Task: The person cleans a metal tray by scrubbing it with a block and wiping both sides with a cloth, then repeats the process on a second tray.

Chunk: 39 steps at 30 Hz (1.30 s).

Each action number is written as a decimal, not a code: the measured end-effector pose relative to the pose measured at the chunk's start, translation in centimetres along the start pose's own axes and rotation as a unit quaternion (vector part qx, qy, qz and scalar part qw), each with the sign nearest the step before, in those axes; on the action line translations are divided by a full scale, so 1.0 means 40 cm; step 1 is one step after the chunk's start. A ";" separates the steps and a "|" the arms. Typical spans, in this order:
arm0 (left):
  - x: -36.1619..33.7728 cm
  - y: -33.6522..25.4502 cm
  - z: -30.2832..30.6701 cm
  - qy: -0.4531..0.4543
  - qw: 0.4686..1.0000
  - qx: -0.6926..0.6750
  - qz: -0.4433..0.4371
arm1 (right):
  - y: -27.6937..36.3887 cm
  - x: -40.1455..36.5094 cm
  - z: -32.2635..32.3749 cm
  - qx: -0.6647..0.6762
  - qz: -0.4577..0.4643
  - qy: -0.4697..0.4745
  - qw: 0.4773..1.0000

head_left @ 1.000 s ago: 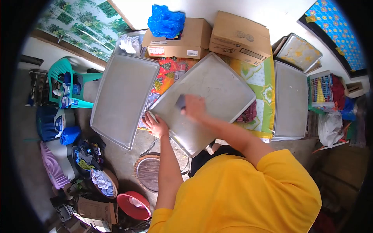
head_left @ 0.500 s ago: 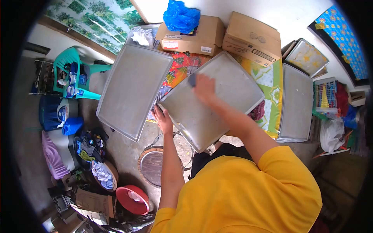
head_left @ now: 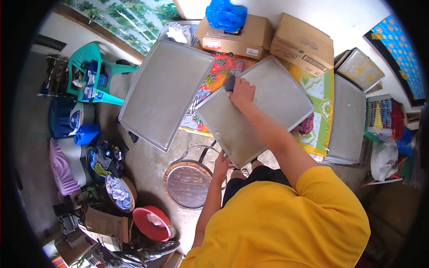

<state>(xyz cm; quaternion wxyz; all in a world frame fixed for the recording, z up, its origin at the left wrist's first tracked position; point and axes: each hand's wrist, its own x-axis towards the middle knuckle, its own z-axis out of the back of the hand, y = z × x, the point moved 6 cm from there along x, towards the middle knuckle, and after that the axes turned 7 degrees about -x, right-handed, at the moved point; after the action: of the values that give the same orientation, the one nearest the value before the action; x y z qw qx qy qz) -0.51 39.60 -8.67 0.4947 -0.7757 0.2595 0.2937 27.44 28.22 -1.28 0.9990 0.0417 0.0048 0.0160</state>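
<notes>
One rectangular grey metal tray [head_left: 277,111] lies cornerwise over the near edge of a red, green and yellow flowered cloth [head_left: 319,100]; a second grey tray [head_left: 167,94] is at its nine o'clock, a stack of grey trays [head_left: 348,118] at three. The right hand [head_left: 243,93] grips one small dark pad [head_left: 229,83] at the central tray's ten-o'clock edge. The left hand [head_left: 222,166] is at its seven-o'clock rim; whether it pinches I cannot tell. Two brown cardboard boxes [head_left: 304,44] stand toward twelve; one round wooden-topped stool [head_left: 187,184] stands at seven on the concrete floor [head_left: 147,165].

Cloth-covered table [head_left: 327,102] beneath trays [head_left: 167,96], cardboard boxes [head_left: 301,44]
</notes>
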 end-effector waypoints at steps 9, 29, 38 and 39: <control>0.027 0.020 0.020 0.000 1.000 0.008 0.001 | 0.132 -0.109 -0.036 0.025 0.167 -0.040 0.985; -0.015 0.049 -0.026 -0.024 0.999 0.009 -0.030 | 0.002 -0.310 -0.014 0.026 0.046 0.018 0.998; -0.013 0.094 -0.005 -0.042 0.999 -0.011 0.004 | -0.093 -0.232 0.010 0.059 -0.041 -0.013 0.997; -0.014 0.095 -0.009 -0.040 0.999 -0.011 0.005 | -0.067 -0.237 0.008 0.046 -0.025 -0.007 0.999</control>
<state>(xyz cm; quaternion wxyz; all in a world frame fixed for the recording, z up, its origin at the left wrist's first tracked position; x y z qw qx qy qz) -3.45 37.91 -10.49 0.4942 -0.7676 0.2406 0.3297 18.06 25.22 -1.11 0.9961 0.0881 -0.0009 -0.0098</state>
